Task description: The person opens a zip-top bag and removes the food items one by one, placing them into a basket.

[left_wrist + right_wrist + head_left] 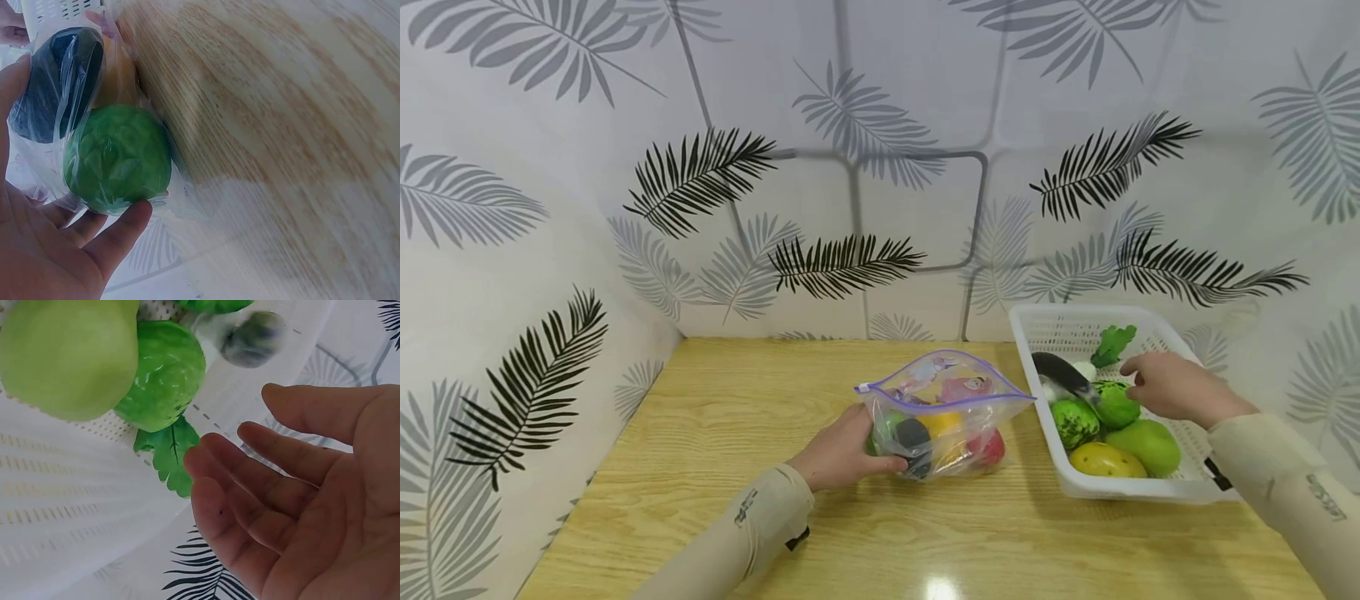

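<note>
Left of the basket (1138, 487), most of the left hand's (842, 454) fingers are hidden by the bag (946, 417) in the head view. The bag's print is too small to make out. In the basket, a white thing (1084, 369) is partly covered by the eggplant (1063, 372); what it is cannot be told. The right sleeve (1285, 483), at the basket's right, hides its near corner and carries unreadable writing. The right wrist view blurs the eggplant and cuts off basket, pear (69, 356) and right hand (294, 500).
</note>
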A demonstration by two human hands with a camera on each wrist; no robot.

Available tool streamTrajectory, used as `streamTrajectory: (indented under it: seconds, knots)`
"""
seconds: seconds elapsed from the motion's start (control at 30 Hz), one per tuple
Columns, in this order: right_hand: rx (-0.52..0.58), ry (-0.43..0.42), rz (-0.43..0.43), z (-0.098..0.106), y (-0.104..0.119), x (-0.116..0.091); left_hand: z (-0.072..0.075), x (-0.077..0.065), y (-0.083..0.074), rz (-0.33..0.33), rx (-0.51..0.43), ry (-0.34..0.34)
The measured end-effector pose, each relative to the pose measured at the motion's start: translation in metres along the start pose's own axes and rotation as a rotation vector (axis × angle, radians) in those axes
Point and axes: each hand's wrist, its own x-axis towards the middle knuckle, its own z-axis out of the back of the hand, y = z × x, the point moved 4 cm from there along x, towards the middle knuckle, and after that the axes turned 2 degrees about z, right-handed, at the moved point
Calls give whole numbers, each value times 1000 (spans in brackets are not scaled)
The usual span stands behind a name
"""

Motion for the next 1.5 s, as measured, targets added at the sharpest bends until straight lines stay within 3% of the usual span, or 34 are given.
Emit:
streamTrajectory:
  seconds: [0.23, 0.5, 0.7, 0.8, 0.9, 1.03, 1.3, 1.5]
  knots:
    - [-22, -15, 50, -1, 30, 2, 0, -1, 0, -3, 2, -10]
    - [-63, -239, 152, 18, 97, -6, 0, -1, 0, -6, -6, -7]
    - [-60, -446, 378, 34, 159, -10, 1, -1, 1, -1, 0, -5]
    - [-61, -502, 517, 35, 186, -9, 1, -2, 2, 2, 2, -9]
    - [-69, -476, 585, 29, 206, -1, 0, -2, 3, 11, -13, -5]
    - [-66, -385, 613, 16, 220, 16, -2, -2, 4, 36, -59, 20]
    - [-87, -203, 598, -9, 232, 46, -3, -2, 4, 64, -65, 40]
    - [-108, -117, 653, -25, 239, 60, 0, -3, 4, 55, -45, 31]
